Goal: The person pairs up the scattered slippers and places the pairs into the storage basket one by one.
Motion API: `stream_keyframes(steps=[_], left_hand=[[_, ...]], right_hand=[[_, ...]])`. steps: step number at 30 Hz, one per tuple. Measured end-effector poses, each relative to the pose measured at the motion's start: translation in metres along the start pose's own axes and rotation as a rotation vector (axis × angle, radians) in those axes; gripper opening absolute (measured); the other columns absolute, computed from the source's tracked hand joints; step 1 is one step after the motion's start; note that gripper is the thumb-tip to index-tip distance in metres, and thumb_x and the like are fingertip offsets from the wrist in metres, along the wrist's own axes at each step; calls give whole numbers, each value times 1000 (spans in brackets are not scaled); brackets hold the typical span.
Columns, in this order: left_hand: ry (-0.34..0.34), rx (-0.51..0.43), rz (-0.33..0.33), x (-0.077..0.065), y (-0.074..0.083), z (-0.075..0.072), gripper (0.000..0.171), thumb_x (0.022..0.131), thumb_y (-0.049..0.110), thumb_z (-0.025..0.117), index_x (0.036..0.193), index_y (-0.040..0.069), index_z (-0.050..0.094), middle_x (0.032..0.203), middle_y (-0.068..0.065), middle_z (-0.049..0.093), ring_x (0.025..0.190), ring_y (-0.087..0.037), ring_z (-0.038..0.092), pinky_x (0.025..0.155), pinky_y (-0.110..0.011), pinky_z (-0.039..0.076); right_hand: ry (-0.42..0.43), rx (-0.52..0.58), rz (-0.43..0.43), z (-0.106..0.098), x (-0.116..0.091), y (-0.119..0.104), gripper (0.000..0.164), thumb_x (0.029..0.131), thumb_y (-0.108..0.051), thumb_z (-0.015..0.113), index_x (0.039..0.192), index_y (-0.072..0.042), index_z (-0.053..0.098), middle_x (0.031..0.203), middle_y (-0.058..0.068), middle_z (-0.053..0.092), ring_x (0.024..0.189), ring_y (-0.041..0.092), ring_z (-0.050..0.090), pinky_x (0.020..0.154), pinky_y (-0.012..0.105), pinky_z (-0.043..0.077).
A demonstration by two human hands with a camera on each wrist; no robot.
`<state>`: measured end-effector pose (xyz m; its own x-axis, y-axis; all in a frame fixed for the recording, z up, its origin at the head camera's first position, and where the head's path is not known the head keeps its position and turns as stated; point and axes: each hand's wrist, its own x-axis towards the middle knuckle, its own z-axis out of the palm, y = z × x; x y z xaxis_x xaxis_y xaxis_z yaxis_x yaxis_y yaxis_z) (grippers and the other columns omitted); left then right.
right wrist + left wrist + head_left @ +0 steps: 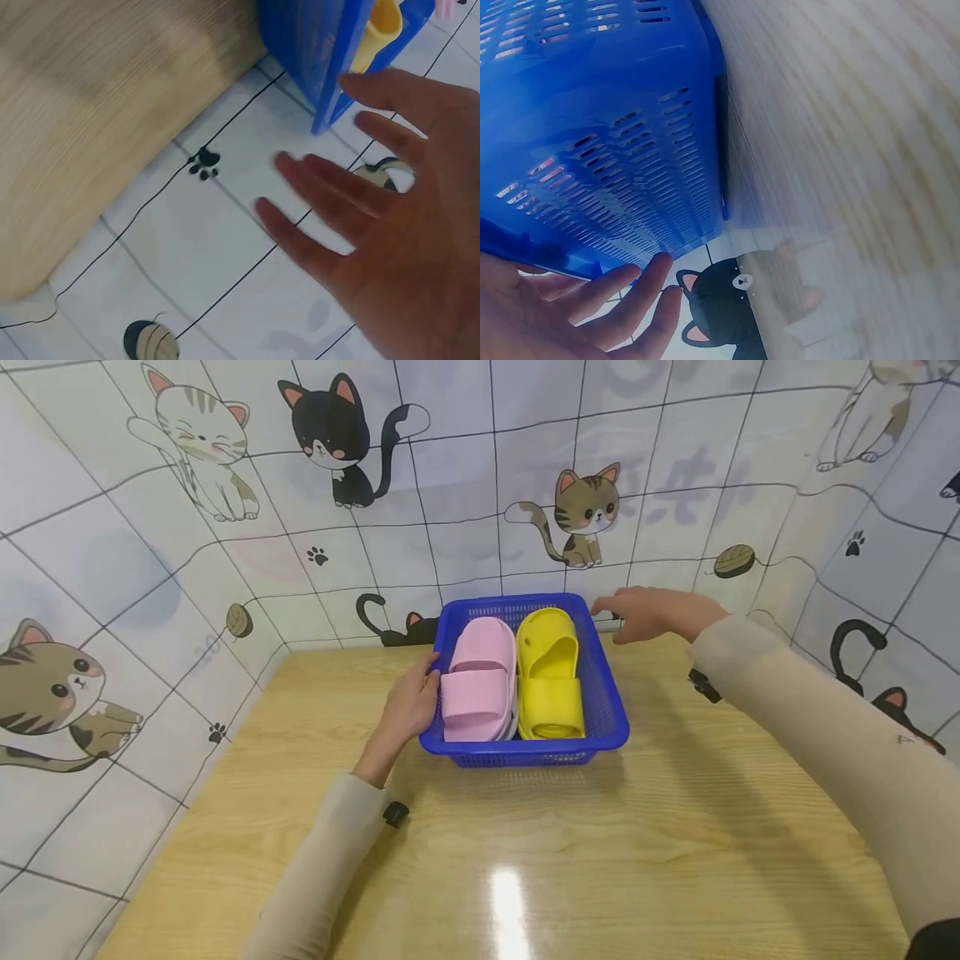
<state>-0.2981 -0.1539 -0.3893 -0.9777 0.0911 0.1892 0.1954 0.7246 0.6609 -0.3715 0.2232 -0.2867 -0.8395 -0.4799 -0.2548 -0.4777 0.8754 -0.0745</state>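
Observation:
In the head view, a blue plastic basket [613, 714] with slotted walls sits on the wooden table. Inside lie pink slippers [476, 702] on the left and yellow slippers [551, 706] on the right, with a greyish edge showing under the pink ones. My left hand [408, 702] is at the basket's left rim; in the left wrist view its fingers [634, 311] extend loosely below the rim, while the thumb is hidden. Off the basket's far right corner, my right hand [648, 612] hovers with spread fingers, holding nothing; the right wrist view shows them near the rim.
Behind the table [465, 843] rises a white tiled wall [465, 485] with cartoon cats, paw prints and yarn balls. Another such wall [67, 552] stands on the left. The basket is close to the back wall.

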Motion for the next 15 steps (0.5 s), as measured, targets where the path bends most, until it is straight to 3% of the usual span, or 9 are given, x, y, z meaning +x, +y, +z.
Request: stream_keyframes(steps=[3, 10, 15], left_hand=[[-1, 13, -8, -1, -2, -1, 50, 111, 28, 35, 157, 12, 42, 156, -18, 52, 143, -43, 49, 114, -63, 41], [-27, -8, -8, -3, -9, -5, 51, 111, 29, 34, 158, 12, 39, 156, -21, 50, 144, -43, 49, 116, -63, 39], [-82, -88, -7, -4, -19, -11, 56, 112, 40, 29, 159, 12, 36, 156, -21, 49, 144, -44, 48, 116, -62, 40]], right_hand=[[-82, 32, 69, 4, -10, 12, 66, 96, -22, 67, 154, -2, 41, 156, 33, 41, 141, 55, 42, 113, 70, 36], [-143, 33, 117, 24, -32, 46, 62, 97, -23, 67, 150, 0, 45, 150, 37, 46, 137, 58, 44, 106, 71, 40], [-113, 19, 125, 32, -47, 64, 59, 96, -22, 68, 146, 3, 48, 146, 38, 49, 133, 58, 48, 103, 71, 42]])
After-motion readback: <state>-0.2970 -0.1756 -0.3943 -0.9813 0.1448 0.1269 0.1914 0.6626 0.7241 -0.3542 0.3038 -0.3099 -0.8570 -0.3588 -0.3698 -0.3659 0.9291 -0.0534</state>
